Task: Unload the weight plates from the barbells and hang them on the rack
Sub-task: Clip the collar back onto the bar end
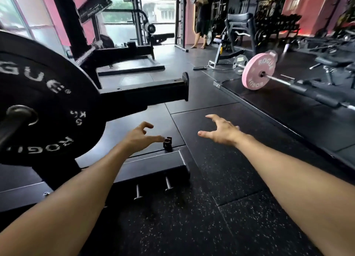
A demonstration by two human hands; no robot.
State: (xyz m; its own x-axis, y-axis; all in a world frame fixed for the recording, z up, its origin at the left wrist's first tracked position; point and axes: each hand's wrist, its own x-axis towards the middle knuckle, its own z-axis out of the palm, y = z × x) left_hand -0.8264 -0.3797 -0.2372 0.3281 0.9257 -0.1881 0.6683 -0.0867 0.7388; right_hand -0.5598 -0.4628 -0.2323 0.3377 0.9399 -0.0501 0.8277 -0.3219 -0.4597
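Observation:
A black Rogue weight plate (48, 102) marked 5 KG hangs on a peg (18, 115) at the left, close to the camera. My left hand (139, 136) is stretched out to the right of it, fingers spread, holding nothing. My right hand (221, 131) is out too, fingers apart and empty, over the black floor. Farther off at the right a barbell (284, 81) lies on the floor with a pink Rogue plate (258, 73) on its near end.
Black rack beams (149, 90) jut out low across the floor ahead, one with two metal pegs (153, 188) and a small bracket (167, 142). A bench (240, 25) and another loaded bar stand beyond. A person (203, 17) stands at the back.

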